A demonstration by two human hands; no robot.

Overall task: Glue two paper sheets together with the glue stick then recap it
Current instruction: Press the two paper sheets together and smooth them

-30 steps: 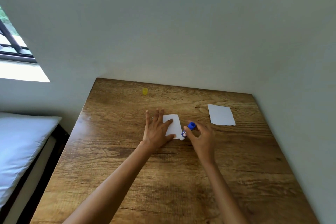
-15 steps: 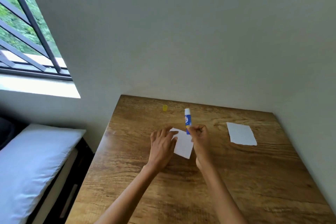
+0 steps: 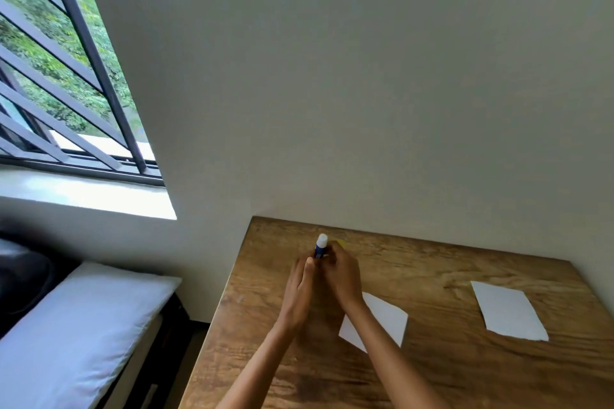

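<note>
Both hands meet at the table's (image 3: 432,375) 11 o'clock area, near the far left corner. Right hand (image 3: 342,276) is curled around the lower barrel of the glue stick (image 3: 321,246), which stands upright with its white tip exposed and no cap on. Left hand (image 3: 299,289) lies alongside with fingers fairly straight, fingertips at the stick's base; whether it actually grips or twists the base cannot be told, as the contact is hidden. A yellow smudge at 1 o'clock of the stick, half behind the right hand, is probably the cap (image 3: 341,244), but it is too small to be sure. First paper sheet (image 3: 382,322) lies flat at 5 o'clock of the hands, partly under the right forearm; second paper sheet (image 3: 508,315) sits well apart at 3 o'clock. Risks: both hands are off the near sheet, so the forearm could drag or skew it; glue wound out too far could snap or smear; the bare tip could dry out or touch the table; the cap near the far edge could get knocked off; sheets could bond misaligned.
</note>
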